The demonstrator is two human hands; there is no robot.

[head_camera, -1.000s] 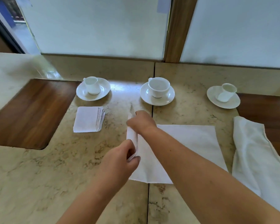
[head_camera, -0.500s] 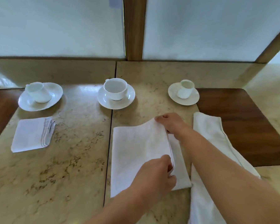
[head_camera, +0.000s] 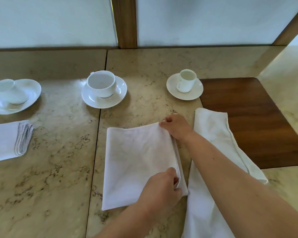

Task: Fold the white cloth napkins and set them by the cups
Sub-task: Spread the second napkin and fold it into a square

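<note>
Napkin (head_camera: 139,162) lies below the middle cup (head_camera: 101,83), folded in half. Your left hand (head_camera: 162,188) pinches the near corner and your right hand (head_camera: 176,128) pinches the far one, fingers closed on cloth, so the doubled edges stay lined up.
</note>
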